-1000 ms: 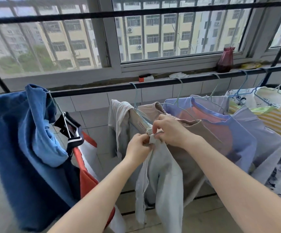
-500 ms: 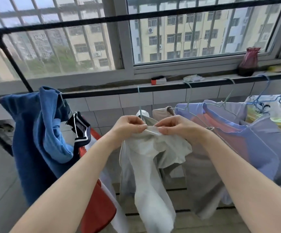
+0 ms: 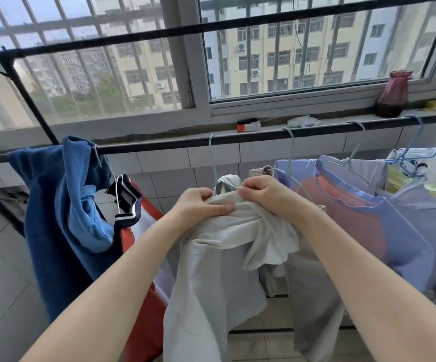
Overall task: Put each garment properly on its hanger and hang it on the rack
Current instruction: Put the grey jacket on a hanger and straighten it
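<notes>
- The left hand (image 3: 202,205) grips the bunched top of the pale grey garment (image 3: 211,270), thumb pressed on the fold, probably to keep it from sliding.
- The right hand (image 3: 261,193) pinches the cloth beside the collar, likely to settle it on the light blue hanger (image 3: 213,163).
- The hanger hook sits near the middle of the black rack bar (image 3: 250,137); the garment hangs below it.

The pale grey garment (image 3: 211,257) is soft, matt, creased cloth; the black rack bar (image 3: 237,139) looks like smooth metal; the thin light-blue wire hanger (image 3: 213,158) looks slightly glossy.
</notes>
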Action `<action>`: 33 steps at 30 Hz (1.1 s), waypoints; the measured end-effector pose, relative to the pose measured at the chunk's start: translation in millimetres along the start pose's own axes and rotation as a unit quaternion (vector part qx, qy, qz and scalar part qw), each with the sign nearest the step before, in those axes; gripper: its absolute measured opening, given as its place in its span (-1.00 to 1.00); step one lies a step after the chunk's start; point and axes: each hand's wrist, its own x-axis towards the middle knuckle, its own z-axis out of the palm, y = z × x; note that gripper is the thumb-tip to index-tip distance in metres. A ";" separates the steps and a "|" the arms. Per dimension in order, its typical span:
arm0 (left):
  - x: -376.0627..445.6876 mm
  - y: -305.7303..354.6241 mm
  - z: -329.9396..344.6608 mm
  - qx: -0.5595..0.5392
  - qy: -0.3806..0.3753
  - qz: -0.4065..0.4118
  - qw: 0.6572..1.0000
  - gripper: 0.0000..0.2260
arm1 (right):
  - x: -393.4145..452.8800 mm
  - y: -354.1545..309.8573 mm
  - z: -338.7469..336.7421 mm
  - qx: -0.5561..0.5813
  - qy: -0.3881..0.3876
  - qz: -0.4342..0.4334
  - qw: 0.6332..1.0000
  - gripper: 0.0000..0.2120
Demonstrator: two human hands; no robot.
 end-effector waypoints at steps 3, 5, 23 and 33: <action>-2.4 -0.7 -6.1 -0.073 -0.024 -0.039 0.996 -0.83 | -6.3 14.2 -11.8 -0.053 -0.038 0.060 0.996 -0.65; -1.8 -4.0 -13.7 -0.114 -0.011 -0.076 0.991 -0.91 | -16.1 25.8 -15.8 -0.041 -0.095 0.094 0.990 -0.70; 9.0 -18.9 -19.1 0.124 0.022 -0.024 0.992 -0.63 | -6.9 52.4 12.0 -0.257 -0.075 0.065 0.961 -0.86; 4.9 -9.7 -5.6 0.142 0.036 0.049 0.988 -0.91 | 42.4 28.6 31.6 -0.222 0.140 0.023 0.965 -0.49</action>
